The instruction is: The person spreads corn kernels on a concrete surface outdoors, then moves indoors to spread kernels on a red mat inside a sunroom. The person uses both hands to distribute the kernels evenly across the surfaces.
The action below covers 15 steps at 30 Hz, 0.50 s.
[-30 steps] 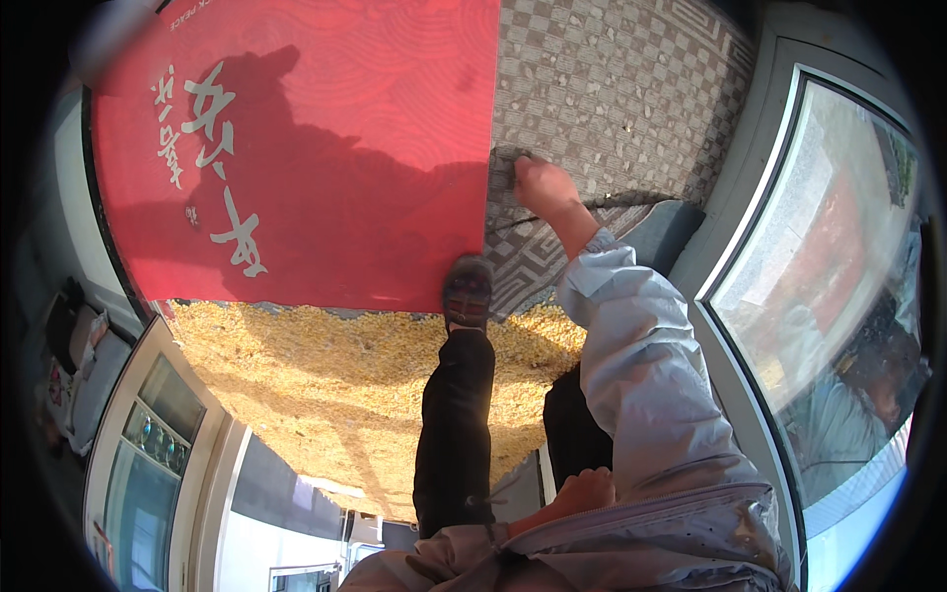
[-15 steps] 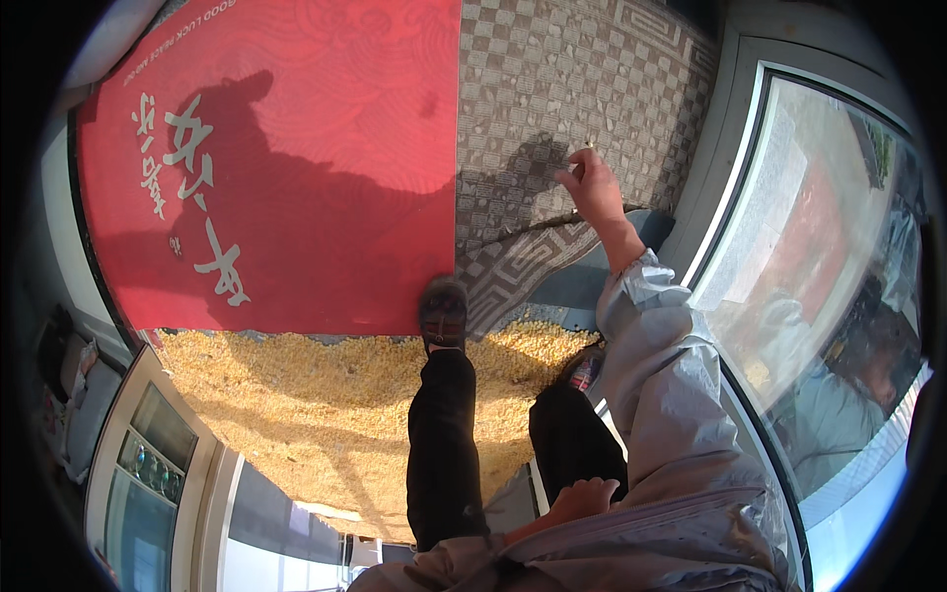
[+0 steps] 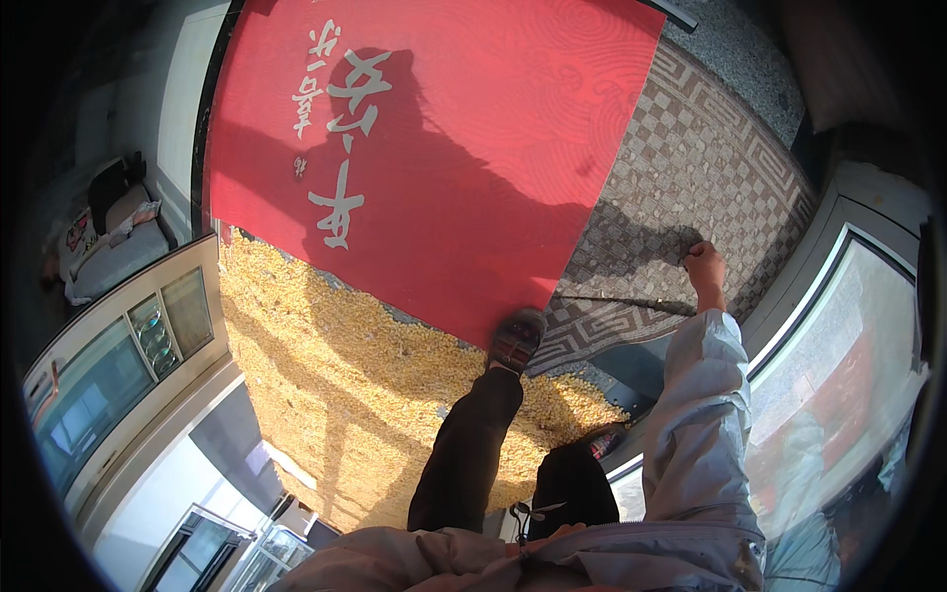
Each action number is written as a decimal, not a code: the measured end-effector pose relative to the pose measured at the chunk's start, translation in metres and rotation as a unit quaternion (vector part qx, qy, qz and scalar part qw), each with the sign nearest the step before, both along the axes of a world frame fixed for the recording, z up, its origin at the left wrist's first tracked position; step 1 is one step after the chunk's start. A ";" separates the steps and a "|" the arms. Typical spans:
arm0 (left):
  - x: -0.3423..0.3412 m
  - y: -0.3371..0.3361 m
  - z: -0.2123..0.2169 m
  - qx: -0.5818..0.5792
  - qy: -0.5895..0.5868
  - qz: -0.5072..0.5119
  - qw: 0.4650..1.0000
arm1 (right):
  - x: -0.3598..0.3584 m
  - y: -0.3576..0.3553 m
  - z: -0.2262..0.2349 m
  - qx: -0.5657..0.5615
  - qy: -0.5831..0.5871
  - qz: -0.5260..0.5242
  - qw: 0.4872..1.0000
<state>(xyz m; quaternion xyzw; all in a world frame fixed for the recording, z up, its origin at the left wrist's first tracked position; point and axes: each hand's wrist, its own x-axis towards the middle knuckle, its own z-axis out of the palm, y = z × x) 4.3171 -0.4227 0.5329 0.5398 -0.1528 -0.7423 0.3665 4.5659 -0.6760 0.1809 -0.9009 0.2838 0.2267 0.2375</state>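
My right hand (image 3: 703,264) is closed, its fingers curled in above the checked grey-brown mat (image 3: 681,148). Whatever it may hold is hidden by the fingers. Near my waist, only a sliver of skin from my left hand (image 3: 568,531) shows past the jacket, and its fingers are out of sight. The near end of the checked mat lies bent, with its key-pattern border (image 3: 592,331) showing. To its left spreads a red mat (image 3: 513,89) with silver characters. My dark shoe (image 3: 517,337) rests where the two mats meet.
Yellow corn kernels (image 3: 365,365) cover the floor on the near side of the mats. A framed glass door (image 3: 838,365) stands close on my right. At left are a door with glass panes (image 3: 148,335) and a grey seat (image 3: 123,257) with things on it.
My view has turned, shifting the mats right. My right hand has curled its fingers; a small pale bit at its fingertips no longer shows. My left hand has slipped mostly out of sight.
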 end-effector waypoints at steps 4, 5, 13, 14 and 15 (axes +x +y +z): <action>-0.006 -0.002 -0.002 -0.005 -0.012 0.006 1.000 | -0.029 0.013 -0.004 -0.007 -0.001 0.070 0.998; -0.007 -0.002 -0.003 -0.002 -0.014 0.010 1.000 | -0.029 0.023 0.004 -0.004 0.002 0.066 0.998; -0.013 -0.001 -0.006 -0.043 -0.042 -0.021 0.998 | -0.042 -0.002 -0.003 -0.016 -0.028 0.067 0.997; -0.015 -0.002 -0.008 -0.047 -0.044 -0.025 0.998 | -0.043 0.006 0.006 -0.016 -0.019 0.063 0.998; -0.017 -0.003 -0.009 -0.050 -0.047 -0.028 0.997 | -0.044 0.012 0.015 -0.019 -0.011 0.057 0.998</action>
